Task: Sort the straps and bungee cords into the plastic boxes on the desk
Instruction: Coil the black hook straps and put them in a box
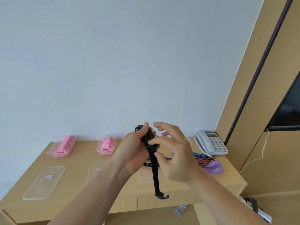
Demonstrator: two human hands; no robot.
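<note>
My left hand (pixel 134 148) grips the folded upper part of a black bungee cord (pixel 154 172) above the desk. The cord hangs down and ends in a black hook near the desk's front edge. My right hand (pixel 175 153) is beside it, thumb and forefinger pinching the cord just below the folded part, the other fingers spread. Two clear plastic boxes (pixel 62 146) (pixel 107 144) at the back of the desk hold pink straps. A pile of blue, red, black and purple straps and cords (pixel 209 163) lies at the right.
Clear lids (pixel 43 182) (pixel 95 171) with labels lie on the wooden desk (pixel 78 161); a third clear piece sits partly behind my hands. A white telephone (pixel 211 142) stands at the back right. A metal spring (pixel 180 209) lies below the desk edge.
</note>
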